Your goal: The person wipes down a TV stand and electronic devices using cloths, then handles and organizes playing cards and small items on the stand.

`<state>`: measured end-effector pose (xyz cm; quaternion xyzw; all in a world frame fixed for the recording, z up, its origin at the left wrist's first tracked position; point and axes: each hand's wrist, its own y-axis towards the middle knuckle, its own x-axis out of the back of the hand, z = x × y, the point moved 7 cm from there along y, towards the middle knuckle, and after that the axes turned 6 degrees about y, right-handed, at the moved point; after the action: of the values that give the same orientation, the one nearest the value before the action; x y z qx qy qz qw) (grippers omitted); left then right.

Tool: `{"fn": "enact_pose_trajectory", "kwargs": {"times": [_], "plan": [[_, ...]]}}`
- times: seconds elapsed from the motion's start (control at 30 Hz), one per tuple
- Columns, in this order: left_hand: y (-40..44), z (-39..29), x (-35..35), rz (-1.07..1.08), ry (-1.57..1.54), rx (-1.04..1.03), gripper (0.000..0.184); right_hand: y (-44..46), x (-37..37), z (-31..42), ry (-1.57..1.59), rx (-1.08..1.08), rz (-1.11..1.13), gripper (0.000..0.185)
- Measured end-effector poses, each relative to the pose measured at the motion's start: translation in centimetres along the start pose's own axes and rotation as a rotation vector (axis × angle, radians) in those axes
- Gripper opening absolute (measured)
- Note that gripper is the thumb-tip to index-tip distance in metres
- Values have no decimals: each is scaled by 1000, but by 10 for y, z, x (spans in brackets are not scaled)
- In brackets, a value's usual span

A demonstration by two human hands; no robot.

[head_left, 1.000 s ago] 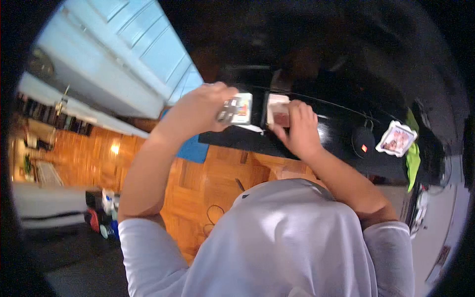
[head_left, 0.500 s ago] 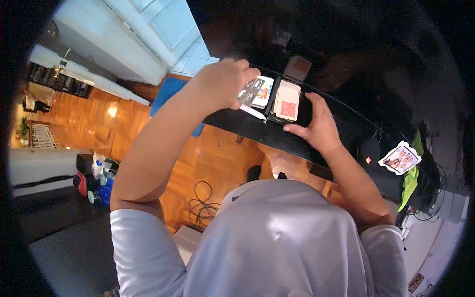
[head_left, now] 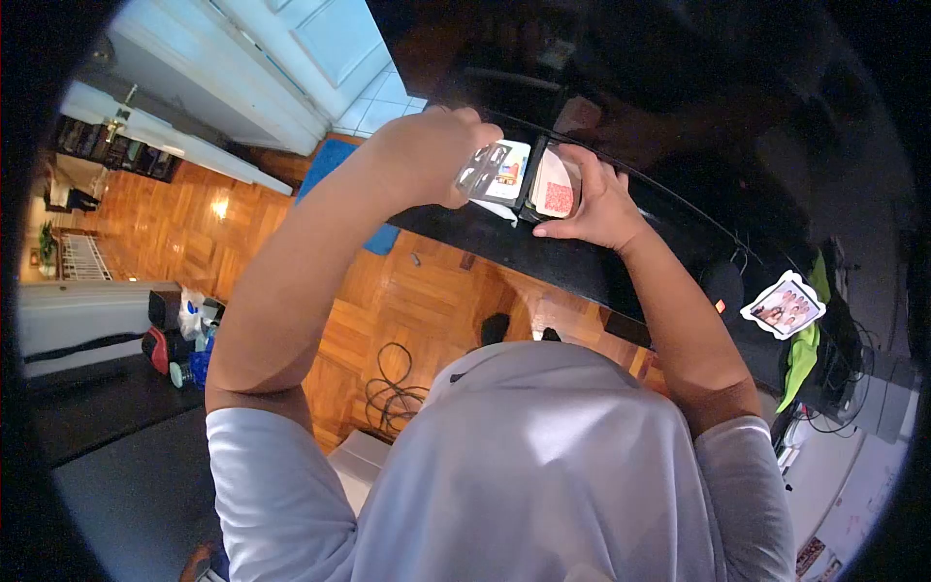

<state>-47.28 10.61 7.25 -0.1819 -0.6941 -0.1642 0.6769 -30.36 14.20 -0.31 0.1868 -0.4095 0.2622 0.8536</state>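
Observation:
On the black glossy surface (head_left: 582,262) lie two piles of cards side by side, with a black divider between them. My left hand (head_left: 436,160) is closed on a clear, shiny piece over the left pile (head_left: 511,173), whose top card is white with a coloured picture. The right pile (head_left: 557,198) is pale with a red pattern. My right hand (head_left: 603,206) curves around its right side, thumb at the near edge and fingers at the far edge. A thin white item (head_left: 495,209) lies just below the left pile.
A scallop-edged picture (head_left: 784,306) and a green cloth (head_left: 799,367) are at the right. A dark round object (head_left: 722,284) sits beside them. Cables (head_left: 393,393) lie on the wooden floor, near a blue mat (head_left: 328,165). A white door (head_left: 335,39) stands at upper left.
My right hand has moved left, from open beside the right pile to closed around it. My left hand keeps hold of the clear piece, and more of the left card shows.

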Motion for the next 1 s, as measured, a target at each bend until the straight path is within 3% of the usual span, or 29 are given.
{"fn": "enact_pose_trajectory", "kwargs": {"times": [0.43,0.8,0.9,1.0], "plan": [[12,-9,5,-71,1,-44,56,-14,-9,17,-107,197,-205,80],[29,-34,6,-176,-13,-116,56,-30,8,14,-108,-31,-179,105],[37,-45,2,-226,6,-138,54,-37,19,15,-46,-87,-157,104],[46,-49,-1,-131,4,-73,54,-52,31,5,13,-71,-242,95]]}}
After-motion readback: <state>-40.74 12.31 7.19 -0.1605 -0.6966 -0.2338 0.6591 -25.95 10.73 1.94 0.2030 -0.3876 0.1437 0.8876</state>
